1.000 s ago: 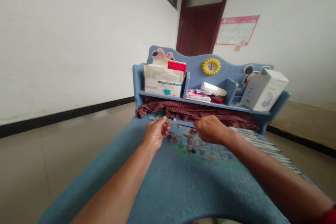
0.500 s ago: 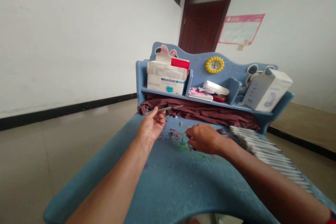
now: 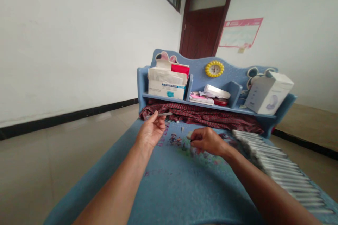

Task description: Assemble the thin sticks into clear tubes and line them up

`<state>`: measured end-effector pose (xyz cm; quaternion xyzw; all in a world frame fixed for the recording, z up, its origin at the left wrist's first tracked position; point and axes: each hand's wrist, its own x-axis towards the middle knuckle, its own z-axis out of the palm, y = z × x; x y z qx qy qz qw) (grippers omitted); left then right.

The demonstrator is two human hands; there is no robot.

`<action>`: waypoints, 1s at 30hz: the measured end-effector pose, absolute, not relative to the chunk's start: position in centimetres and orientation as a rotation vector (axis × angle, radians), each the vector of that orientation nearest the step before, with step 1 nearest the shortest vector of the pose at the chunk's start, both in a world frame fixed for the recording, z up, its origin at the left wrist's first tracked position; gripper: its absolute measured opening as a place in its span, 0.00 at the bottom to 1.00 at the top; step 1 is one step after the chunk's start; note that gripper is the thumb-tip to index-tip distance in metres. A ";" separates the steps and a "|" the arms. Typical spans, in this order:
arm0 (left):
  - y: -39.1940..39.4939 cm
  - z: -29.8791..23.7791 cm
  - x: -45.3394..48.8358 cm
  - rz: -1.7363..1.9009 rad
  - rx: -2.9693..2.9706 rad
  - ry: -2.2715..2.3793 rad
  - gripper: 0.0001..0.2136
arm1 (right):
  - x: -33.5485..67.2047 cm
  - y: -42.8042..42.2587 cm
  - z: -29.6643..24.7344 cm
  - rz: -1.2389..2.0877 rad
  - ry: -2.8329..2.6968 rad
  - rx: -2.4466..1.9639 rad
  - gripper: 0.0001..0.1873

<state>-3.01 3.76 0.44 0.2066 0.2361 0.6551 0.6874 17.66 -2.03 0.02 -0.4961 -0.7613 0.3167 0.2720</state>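
Note:
My left hand [image 3: 151,132] pinches a thin grey stick [image 3: 161,114], held level just above the blue desk top [image 3: 169,186] near its far left part. My right hand [image 3: 207,140] rests on the desk's cartoon picture [image 3: 182,140], fingers curled in a pinch on something small that I cannot make out. A long row of similar pale grey sticks [image 3: 274,158] lies side by side along the desk's right side, a little to the right of my right hand.
A red checked cloth [image 3: 206,116] lies under the desk's shelf [image 3: 208,105]. On the shelf stand a mask box [image 3: 166,84], pink papers [image 3: 202,97], a red tin [image 3: 221,101] and a white carton [image 3: 268,91]. A yellow clock [image 3: 214,68] hangs above. A brown door [image 3: 203,24] stands behind.
My hands drew apart from the far middle of the desk. The left kept the grey stick and moved left; the right came nearer and now sits pinched on the picture.

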 end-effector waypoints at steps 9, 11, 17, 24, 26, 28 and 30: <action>2.8 0.0 -1.6 1.309 0.568 0.681 0.08 | 14.7 -1.4 1.1 0.905 -1.509 -0.930 0.07; 2.6 0.0 -1.3 1.292 0.591 0.695 0.07 | 14.7 -1.3 0.7 0.855 -1.483 -0.937 0.06; 2.2 0.1 -0.9 1.271 0.625 0.723 0.07 | 15.1 -1.1 0.1 0.690 -1.529 -0.984 0.05; 1.9 0.0 -0.5 1.265 0.659 0.734 0.06 | 15.1 -1.0 -0.5 0.603 -1.611 -1.028 0.03; 1.8 -0.1 -0.4 1.267 0.668 0.735 0.06 | 15.1 -0.9 -0.7 0.589 -1.636 -1.037 0.03; 1.8 -0.2 -0.4 1.269 0.676 0.735 0.06 | 15.1 -0.9 -1.0 0.569 -1.654 -1.051 0.03; 1.9 -0.4 -0.4 1.269 0.682 0.735 0.05 | 15.2 -0.9 -1.1 0.545 -1.657 -1.067 0.04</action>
